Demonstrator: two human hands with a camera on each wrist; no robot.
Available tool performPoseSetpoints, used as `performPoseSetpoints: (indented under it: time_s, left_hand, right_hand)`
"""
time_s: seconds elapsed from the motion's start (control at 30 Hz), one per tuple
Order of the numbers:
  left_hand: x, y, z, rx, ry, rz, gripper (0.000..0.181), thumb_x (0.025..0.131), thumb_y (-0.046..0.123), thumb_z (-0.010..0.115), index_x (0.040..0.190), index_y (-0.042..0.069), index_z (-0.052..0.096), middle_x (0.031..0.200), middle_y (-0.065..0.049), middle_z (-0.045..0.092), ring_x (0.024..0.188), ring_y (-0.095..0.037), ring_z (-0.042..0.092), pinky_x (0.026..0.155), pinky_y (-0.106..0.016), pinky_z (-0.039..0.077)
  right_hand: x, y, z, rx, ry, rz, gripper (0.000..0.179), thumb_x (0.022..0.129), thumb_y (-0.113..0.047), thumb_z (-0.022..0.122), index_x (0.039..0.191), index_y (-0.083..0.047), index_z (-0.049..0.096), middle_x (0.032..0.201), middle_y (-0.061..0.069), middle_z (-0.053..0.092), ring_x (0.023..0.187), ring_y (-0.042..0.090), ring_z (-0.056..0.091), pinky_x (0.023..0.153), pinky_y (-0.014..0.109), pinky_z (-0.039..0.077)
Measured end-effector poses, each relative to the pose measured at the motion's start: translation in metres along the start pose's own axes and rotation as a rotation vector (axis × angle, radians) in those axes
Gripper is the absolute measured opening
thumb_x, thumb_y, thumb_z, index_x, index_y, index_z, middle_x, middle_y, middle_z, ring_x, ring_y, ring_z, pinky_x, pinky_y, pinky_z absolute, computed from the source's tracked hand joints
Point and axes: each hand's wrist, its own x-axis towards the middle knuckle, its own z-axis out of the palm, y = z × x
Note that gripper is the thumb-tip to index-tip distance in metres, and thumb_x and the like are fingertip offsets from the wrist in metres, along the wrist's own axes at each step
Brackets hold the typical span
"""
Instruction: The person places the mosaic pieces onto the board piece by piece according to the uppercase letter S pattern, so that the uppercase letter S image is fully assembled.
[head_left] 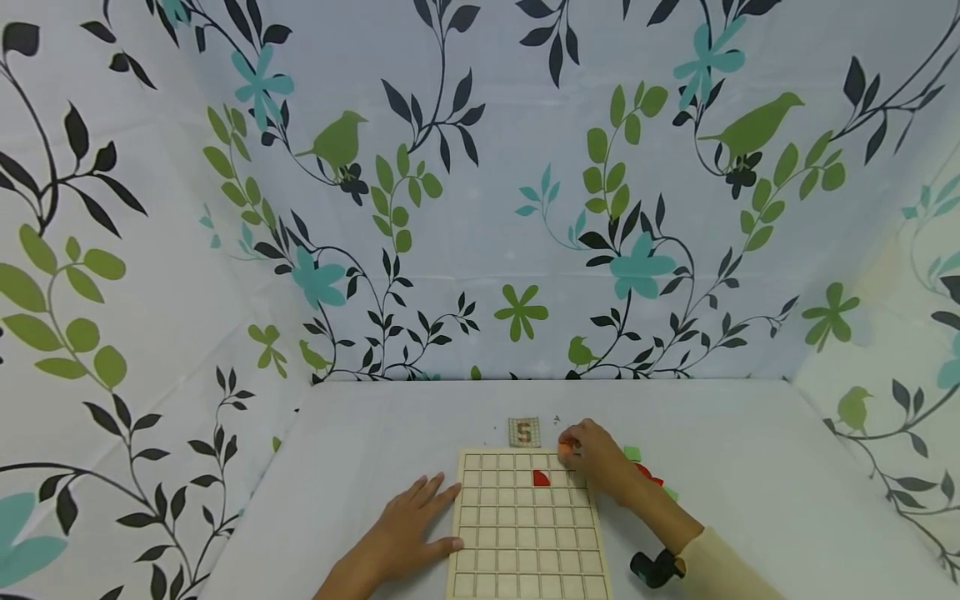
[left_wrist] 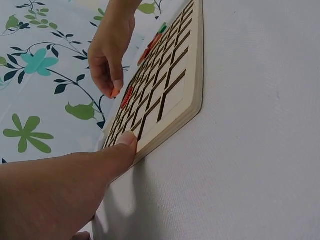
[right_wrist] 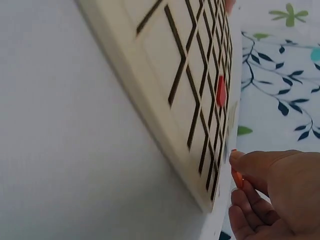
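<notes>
A wooden grid board lies flat on the white table. On one of its upper squares sits a red quarter-round piece. Thumb and fingers of my right hand pinch a small orange piece over the board's far right corner. My left hand is spread at the board's left side, its thumb touching the edge, as the left wrist view shows. Just beyond the far edge lies a small square card or tile with a brown figure like a 5 or S.
Green pieces and red pieces lie right of the board, partly hidden by my right forearm. A black device is at my right wrist. Behind the table hangs a leaf-and-bird patterned cloth.
</notes>
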Motion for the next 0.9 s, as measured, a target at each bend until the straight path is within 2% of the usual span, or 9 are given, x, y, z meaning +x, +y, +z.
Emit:
performPoseSetpoints:
  time_s: [0.23,0.37,0.47,0.57,0.63,0.9]
  left_hand:
    - [0.0,0.004,-0.001,0.014,-0.015,-0.028,0.084,0.097,0.067,0.063,0.163,0.02,0.043,0.17,-0.019,0.034,0.155,-0.051,0.029,0.117,-0.075,0.029]
    - [0.0,0.004,-0.002,0.011,-0.026,-0.039,0.084,0.096,0.067,0.063,0.163,0.021,0.043,0.171,-0.017,0.033,0.156,-0.05,0.028,0.118,-0.074,0.028]
    - [-0.001,0.004,-0.002,0.001,-0.043,-0.039,0.084,0.096,0.067,0.063,0.163,0.021,0.042,0.171,-0.017,0.032,0.157,-0.049,0.027,0.119,-0.074,0.027]
    - [-0.002,0.003,-0.001,0.001,-0.047,-0.033,0.085,0.096,0.067,0.063,0.163,0.021,0.042,0.171,-0.018,0.033,0.156,-0.05,0.028,0.118,-0.075,0.028]
    - [-0.002,0.002,-0.001,0.002,-0.048,-0.033,0.085,0.096,0.068,0.062,0.164,0.021,0.041,0.171,-0.017,0.032,0.157,-0.049,0.027,0.118,-0.074,0.028]
    - [-0.001,0.005,-0.005,0.005,-0.035,-0.027,0.085,0.096,0.068,0.063,0.163,0.02,0.042,0.17,-0.019,0.033,0.156,-0.05,0.028,0.118,-0.074,0.029]
  right_hand:
    - [0.004,-0.024,0.026,0.028,-0.09,-0.14,0.025,0.1,-0.011,0.074,0.122,-0.001,0.069,0.107,0.005,0.063,0.098,0.02,0.06,0.087,0.041,0.057]
    - [0.005,-0.028,0.036,0.054,-0.109,-0.176,0.017,0.1,-0.012,0.074,0.115,-0.006,0.068,0.105,0.004,0.063,0.097,0.02,0.06,0.084,0.04,0.056]
    - [0.002,-0.029,0.042,0.012,-0.103,-0.227,0.006,0.099,-0.017,0.076,0.102,-0.014,0.071,0.102,-0.001,0.065,0.096,0.016,0.057,0.087,0.043,0.051]
    - [0.001,-0.029,0.046,-0.064,-0.076,-0.277,0.007,0.097,-0.02,0.078,0.092,-0.021,0.073,0.098,-0.006,0.067,0.092,0.014,0.056,0.087,0.047,0.043]
    - [0.001,-0.029,0.046,-0.099,-0.068,-0.288,0.008,0.097,-0.021,0.078,0.091,-0.024,0.073,0.098,-0.009,0.068,0.092,0.012,0.056,0.088,0.048,0.038]
    - [0.001,-0.027,0.044,-0.129,-0.08,-0.329,0.004,0.097,-0.022,0.078,0.094,-0.024,0.077,0.1,-0.011,0.068,0.095,0.011,0.055,0.085,0.043,0.037]
